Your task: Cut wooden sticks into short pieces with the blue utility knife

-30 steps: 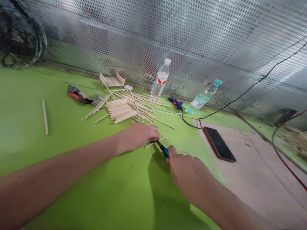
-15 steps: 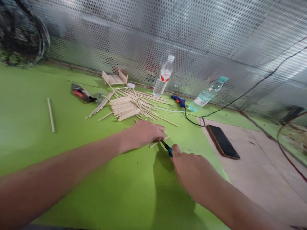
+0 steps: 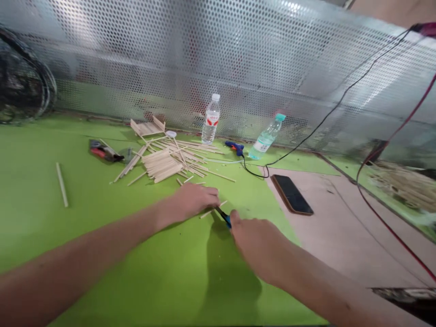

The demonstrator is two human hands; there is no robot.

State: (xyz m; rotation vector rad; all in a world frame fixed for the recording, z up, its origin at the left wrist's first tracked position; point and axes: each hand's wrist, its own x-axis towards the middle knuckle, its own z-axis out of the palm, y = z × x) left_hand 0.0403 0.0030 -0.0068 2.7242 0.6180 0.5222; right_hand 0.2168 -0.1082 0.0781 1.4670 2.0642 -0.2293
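Note:
My left hand is closed low over the green tabletop, its fingertips pinched together at the tip of a tool; what lies between them is hidden. In my right hand is that blue-handled tool with a narrow dark front end, angled toward the left fingertips. Its exact kind is covered by the fist. A short thin wooden stick lies beneath the left fingertips. Just beyond the left hand, a few small stick pieces rest near a large pile of wooden sticks.
Behind the pile stand a small wooden stick assembly and a water bottle. A blue glue gun, a tilted green-capped bottle and a phone are to the right. Red-and-black pliers and a lone stick lie left.
The view has turned, so the things on the table appear farther left. Both hands keep nearly the same pose, with the tool still at the left fingertips.

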